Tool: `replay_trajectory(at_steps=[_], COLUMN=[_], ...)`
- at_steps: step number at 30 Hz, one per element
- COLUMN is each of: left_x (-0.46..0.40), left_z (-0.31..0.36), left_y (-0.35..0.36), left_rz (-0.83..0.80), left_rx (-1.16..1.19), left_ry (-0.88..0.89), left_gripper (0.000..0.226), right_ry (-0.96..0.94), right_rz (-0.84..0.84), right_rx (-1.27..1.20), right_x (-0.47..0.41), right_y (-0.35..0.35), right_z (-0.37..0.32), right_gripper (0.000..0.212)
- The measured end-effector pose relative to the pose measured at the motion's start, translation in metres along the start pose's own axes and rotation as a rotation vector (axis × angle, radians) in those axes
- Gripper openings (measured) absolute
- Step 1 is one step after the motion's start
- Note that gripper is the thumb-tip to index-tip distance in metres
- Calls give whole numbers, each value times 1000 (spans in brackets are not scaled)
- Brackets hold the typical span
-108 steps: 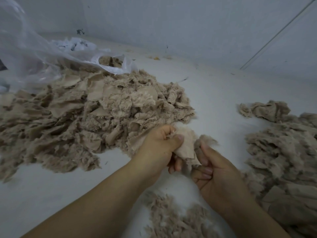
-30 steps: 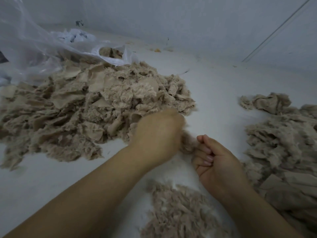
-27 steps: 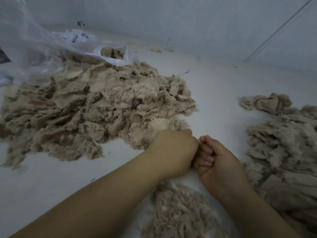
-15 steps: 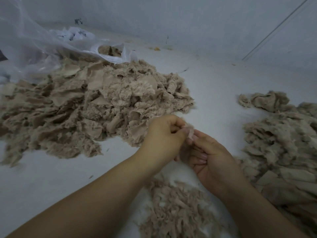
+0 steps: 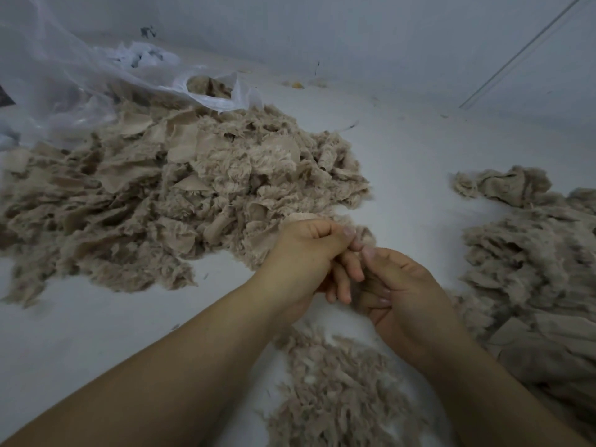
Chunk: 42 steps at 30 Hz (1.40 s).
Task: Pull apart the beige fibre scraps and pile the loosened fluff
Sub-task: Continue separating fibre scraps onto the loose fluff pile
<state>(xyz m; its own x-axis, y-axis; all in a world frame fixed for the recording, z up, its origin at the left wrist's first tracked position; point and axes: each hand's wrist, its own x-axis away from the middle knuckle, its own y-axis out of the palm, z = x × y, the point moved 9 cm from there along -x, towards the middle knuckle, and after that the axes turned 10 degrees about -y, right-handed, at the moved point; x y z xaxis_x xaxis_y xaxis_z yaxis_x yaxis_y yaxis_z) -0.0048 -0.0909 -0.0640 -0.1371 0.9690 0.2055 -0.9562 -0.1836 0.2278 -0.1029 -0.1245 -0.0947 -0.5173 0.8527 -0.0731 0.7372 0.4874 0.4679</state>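
Note:
A big heap of beige fibre scraps covers the left half of the white surface. My left hand and my right hand meet in the middle, just off the heap's near right edge. Both pinch a small tuft of beige fibre between thumb and fingers; most of the tuft is hidden by the fingers. Right below my hands lies a low pile of loosened fluff. A second mound of beige fibre lies to the right.
A clear plastic bag with more scraps inside lies at the back left, its mouth over the big heap. A grey wall closes the back. Bare white surface runs between the two mounds.
My left hand reached to the heap's edge, came back against my right hand, and both hands rose slightly. They now pinch a small tuft between their fingertips.

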Motion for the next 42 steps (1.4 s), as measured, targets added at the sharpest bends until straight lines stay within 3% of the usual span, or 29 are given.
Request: replay_trajectory(at_steps=[2,4,6,8,14,17,19,22,26,30,34,38,42], left_x=[0,1,2,1,-6,-7,-6,-7,-5,-3,-2,3,4], left_z=[5,14,18,18,4,-5,-7,-11,-7,-2,-11,-12,-7], left_y=[-8,-14,-13,-12,-28,-18,-9,-13,-16,-12,-4,5,1], left_rz=[77,175,174,144,211,84,36,116,167,164,25,-152,-213], left_rx=[-83,-316,-417,-396,-232,-136,-185,-126,-133,-218,-119,-123,-138], left_ry=[42,140,196,200,42,-26,-25,-52,-16,52,-58,-116,-151], left_gripper=[12,24,21,9,28,34,33,28,39,34,42,11,18], right_ry=[11,4,5,12,-1,0,10,26,33,49,27,48,61], right_rz=[26,47,57,57,84,105,118,126,128,39,28,134,236], right_rx=[-34,-44,-49,-59,-78,-109,-107,-150,-141,-40,-19,-94,-249], right_x=[-1,-1,-1,-1,1,1,1,1,0,1,2,0,-2], right_y=[-2,-3,-3,-4,-3,-1,-1,0,-2,6,7,-6,-15], right_z=[2,2,2,3,1,-1,-1,0,1,1,-1,1,6], right_gripper=[21,18,18,17,17,24,28,28,24,26,32,29,25])
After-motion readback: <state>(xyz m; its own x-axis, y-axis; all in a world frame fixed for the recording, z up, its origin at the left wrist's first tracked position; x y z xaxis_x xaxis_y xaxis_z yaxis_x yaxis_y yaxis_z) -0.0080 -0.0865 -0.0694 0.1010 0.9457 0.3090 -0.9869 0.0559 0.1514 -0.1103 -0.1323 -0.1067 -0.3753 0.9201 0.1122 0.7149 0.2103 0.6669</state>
